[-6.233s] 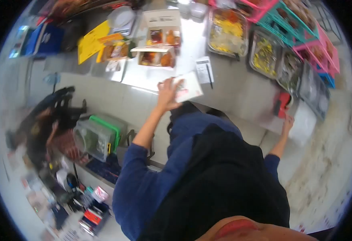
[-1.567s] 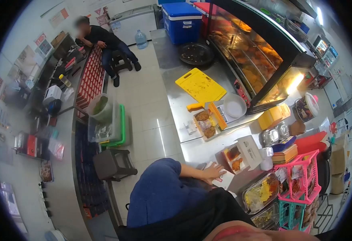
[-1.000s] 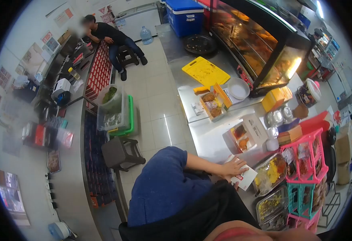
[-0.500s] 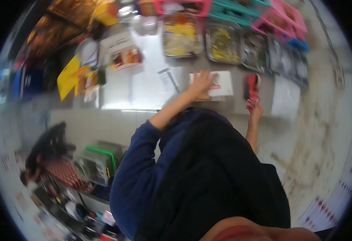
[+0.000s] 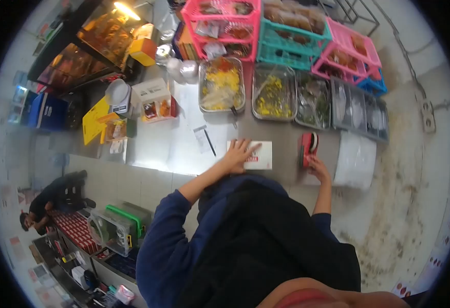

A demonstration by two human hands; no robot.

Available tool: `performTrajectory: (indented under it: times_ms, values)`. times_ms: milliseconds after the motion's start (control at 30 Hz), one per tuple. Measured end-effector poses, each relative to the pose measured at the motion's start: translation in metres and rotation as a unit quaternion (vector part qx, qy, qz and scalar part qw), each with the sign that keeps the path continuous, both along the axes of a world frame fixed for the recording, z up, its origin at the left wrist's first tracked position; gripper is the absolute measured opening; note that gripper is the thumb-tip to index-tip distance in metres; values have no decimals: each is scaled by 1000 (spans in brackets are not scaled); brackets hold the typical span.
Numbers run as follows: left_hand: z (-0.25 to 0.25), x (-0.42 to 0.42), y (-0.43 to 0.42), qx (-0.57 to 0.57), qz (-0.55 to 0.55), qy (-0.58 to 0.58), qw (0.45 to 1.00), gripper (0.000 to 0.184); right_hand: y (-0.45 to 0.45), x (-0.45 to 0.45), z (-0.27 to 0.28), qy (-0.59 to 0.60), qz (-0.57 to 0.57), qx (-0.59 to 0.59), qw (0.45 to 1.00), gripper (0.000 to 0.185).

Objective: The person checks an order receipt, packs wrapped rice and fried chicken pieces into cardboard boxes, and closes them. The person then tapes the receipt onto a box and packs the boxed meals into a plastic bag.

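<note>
My left hand lies with fingers spread on top of a closed white box with red print, at the counter's near edge. To its right, my right hand has its fingers closed at the near end of a red tape dispenser with a dark-and-white wheel. Whether a strip of tape is between these fingers is too small to tell. A pen and a printed paper slip lie left of the box.
Behind the box stand a tray of yellow food, further food trays and stacked pink baskets. White sheets lie right of the dispenser. An open food box sits at left. A person is far off at lower left.
The view has tilted up, so the counter sits lower in the picture and looks sharper. My left hand stays on the box, and my right hand stays at the tape dispenser.
</note>
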State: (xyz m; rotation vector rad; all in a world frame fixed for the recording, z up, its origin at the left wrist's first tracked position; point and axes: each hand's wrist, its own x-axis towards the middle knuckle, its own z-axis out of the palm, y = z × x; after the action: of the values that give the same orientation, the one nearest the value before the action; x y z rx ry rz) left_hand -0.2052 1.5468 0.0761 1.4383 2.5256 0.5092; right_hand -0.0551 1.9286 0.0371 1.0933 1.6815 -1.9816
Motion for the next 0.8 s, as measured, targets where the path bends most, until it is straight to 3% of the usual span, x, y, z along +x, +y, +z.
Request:
performTrajectory:
  times_ms: [67, 167, 233, 267, 300, 367, 400, 467, 500, 600, 700, 767, 800]
  values:
    - [9, -2, -4, 6, 1, 2, 1000, 115, 12, 0, -7, 21, 53, -53, 997, 24]
    - [23, 0, -7, 27, 35, 11, 999, 107, 20, 25, -39, 123, -17, -79, 989, 26]
    - [17, -6, -11, 62, 164, -25, 984, 97, -4, 42, -33, 198, -55, -53, 977, 26]
    - [9, -8, -16, 103, 195, -29, 975, 83, -13, 47, -34, 206, -80, -29, 975, 25]
    - [7, -12, -18, 112, 201, -35, 973, 83, -14, 49, -47, 202, -73, -20, 976, 25]
    - [4, -28, -30, 111, 209, -3, 972, 69, -18, 65, -85, 222, 8, 292, 930, 25]
    - [2, -37, -37, 106, 213, 11, 971, 62, -20, 66, -85, 214, 7, 297, 930, 25]
    - [3, -68, -50, 109, 212, 59, 969, 53, -25, 55, -84, 200, -104, 90, 970, 27]
    - [5, -86, -57, 115, 214, 91, 966, 50, -28, 58, -71, 199, -111, 92, 969, 27]
    - [20, -154, -95, 94, 253, 190, 944, 46, -24, 53, -48, -52, 4, 85, 995, 24]
    - [26, -232, -154, 26, 348, 273, 897, 49, -25, 68, -34, -52, -9, 112, 992, 27]
    - [6, -283, -195, -48, 356, 329, 874, 52, -44, 53, -29, -36, -41, 130, 990, 29]
    - [11, -304, -202, -35, 344, 325, 880, 52, -58, 50, -11, -1, -109, 154, 982, 28]
